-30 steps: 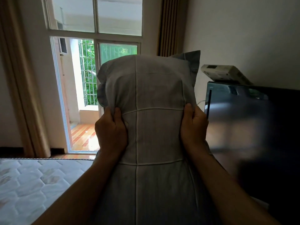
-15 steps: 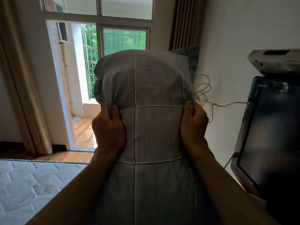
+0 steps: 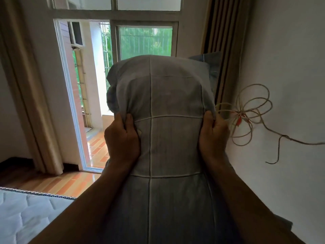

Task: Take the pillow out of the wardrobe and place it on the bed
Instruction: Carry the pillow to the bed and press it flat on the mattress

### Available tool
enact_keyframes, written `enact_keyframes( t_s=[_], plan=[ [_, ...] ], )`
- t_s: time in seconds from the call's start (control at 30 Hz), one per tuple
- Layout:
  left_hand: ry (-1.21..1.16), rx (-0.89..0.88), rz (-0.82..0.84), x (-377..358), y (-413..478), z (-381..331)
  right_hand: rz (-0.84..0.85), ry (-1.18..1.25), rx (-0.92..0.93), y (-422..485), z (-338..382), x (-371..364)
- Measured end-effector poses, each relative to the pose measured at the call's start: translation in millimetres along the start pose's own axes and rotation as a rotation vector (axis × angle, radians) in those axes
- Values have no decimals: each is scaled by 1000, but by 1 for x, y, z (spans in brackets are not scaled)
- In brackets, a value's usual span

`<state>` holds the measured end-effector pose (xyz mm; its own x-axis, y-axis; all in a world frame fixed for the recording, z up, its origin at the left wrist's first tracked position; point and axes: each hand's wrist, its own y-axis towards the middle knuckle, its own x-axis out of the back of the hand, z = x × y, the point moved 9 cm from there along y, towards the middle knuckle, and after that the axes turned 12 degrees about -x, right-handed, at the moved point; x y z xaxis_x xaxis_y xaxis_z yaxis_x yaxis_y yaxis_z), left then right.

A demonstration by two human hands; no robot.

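Observation:
A grey pillow [image 3: 168,95] with thin white grid lines stands upright in front of me, filling the middle of the view. My left hand [image 3: 123,138] grips its left side and my right hand [image 3: 212,134] grips its right side, both pinching the cover at mid-height. The bed [image 3: 22,213], a white quilted mattress, shows at the lower left, below and left of the pillow. The wardrobe is out of view.
An open balcony door [image 3: 84,95] and window lie straight ahead, with curtains [image 3: 223,37] on either side. A coiled cable [image 3: 249,113] hangs on the white wall at right. Orange tiled floor [image 3: 70,182] runs between bed and door.
The view has swung left: the dark screen and the box on it have left the frame at right. The pillow stays upright in both hands.

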<state>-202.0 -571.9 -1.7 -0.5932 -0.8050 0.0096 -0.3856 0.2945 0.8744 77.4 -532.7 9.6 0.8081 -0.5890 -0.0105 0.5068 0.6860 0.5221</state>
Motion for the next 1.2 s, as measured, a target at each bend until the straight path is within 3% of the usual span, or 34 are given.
enact_keyframes(
  t_s=[0.43,0.8,1.2],
  plan=[
    [-4,-6,-18,-144,74,148,91,9,-30,117,-90,-169],
    [13,-71,-20,-241,151,248,65,-19,-24,209,-140,-295],
    [267,-70,-71,-320,191,361,219,101,-52,296,-229,-466]
  ],
)
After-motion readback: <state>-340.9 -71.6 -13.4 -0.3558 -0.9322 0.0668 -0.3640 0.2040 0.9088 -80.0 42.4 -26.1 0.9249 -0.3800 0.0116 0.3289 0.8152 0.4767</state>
